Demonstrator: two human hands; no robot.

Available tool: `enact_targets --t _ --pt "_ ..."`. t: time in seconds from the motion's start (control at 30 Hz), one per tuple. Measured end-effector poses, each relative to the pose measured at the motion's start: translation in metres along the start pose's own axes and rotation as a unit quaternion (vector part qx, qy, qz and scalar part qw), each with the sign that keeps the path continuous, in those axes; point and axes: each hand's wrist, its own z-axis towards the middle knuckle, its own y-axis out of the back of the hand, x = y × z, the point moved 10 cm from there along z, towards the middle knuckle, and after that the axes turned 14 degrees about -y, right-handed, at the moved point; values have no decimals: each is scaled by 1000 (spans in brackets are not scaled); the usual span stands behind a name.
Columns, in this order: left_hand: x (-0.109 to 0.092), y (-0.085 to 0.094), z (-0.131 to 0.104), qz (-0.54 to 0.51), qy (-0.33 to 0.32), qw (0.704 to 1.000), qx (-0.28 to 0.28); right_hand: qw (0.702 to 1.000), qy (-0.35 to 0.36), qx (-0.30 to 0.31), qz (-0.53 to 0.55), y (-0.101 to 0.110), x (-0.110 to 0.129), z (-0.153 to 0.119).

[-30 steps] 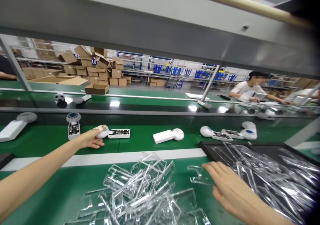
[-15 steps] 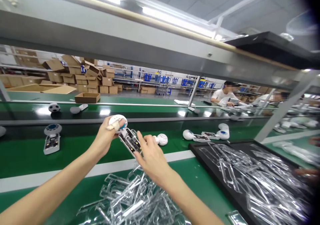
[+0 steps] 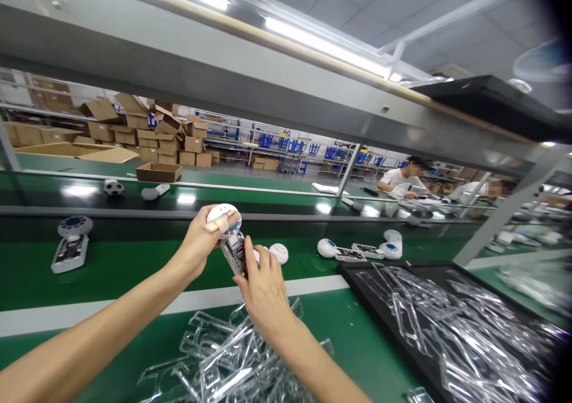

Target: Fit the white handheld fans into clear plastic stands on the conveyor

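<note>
A white device [image 3: 233, 254] with a round head and an open rectangular body showing dark electronics is held up above the green bench. My left hand [image 3: 201, 239] grips its round head, with a pale wrap on one finger. My right hand [image 3: 263, 284] is closed on the lower end of the body, thumb below and fingers along the right edge. A clear plastic part appears to lie over the body, partly hidden by the fingers. Below my hands is a pile of clear plastic frames [image 3: 241, 355].
A black tray [image 3: 379, 319] of clear frames stands at right. Similar devices lie on the green belt, one at left [image 3: 71, 245] and a pair [image 3: 351, 253] at centre right. Behind are a small cardboard box [image 3: 159, 171], a metal beam overhead and people at far right.
My right hand has closed in on the device body, and the body sits more upright. The devices on the belt have shifted left. The other person's hand at the right edge is gone from view.
</note>
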Motion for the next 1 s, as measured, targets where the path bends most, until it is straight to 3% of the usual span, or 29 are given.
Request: enact_targets --t 0.1,0.17,0.23,0.33,0.43,0.5,0.6,0.67,0.83,0.93,1.0 --pt "-8 -1 5 -53 -24 998 -5 996 -10 41 73 -2 -5 5" --pt "-9 -4 5 -117 -44 992 -8 994 -7 30 100 5 -5 9" --pt "2 -12 0 -179 -26 984 12 995 8 -1 104 15 -2 9" --pt "31 -21 -14 -191 65 978 44 995 26 -14 96 22 7 7" --pt "38 -12 -20 -138 63 988 16 985 7 12 172 22 9 11" --pt "27 -7 -19 -116 13 993 -1 954 -73 -2 290 24 -6 24" --pt "7 -9 -22 -103 -68 992 -12 877 -230 -54 417 19 -38 40" --pt "-3 -10 -25 -93 -101 990 -22 857 -256 -83 441 19 -43 49" --pt "-10 -11 -24 -74 -121 989 -42 875 -207 -124 420 29 -31 60" --pt "15 -4 0 -79 -49 995 -37 934 -176 -40 307 20 -22 65" --pt "47 16 25 -60 26 998 -26 964 -126 33 232 12 -18 62"
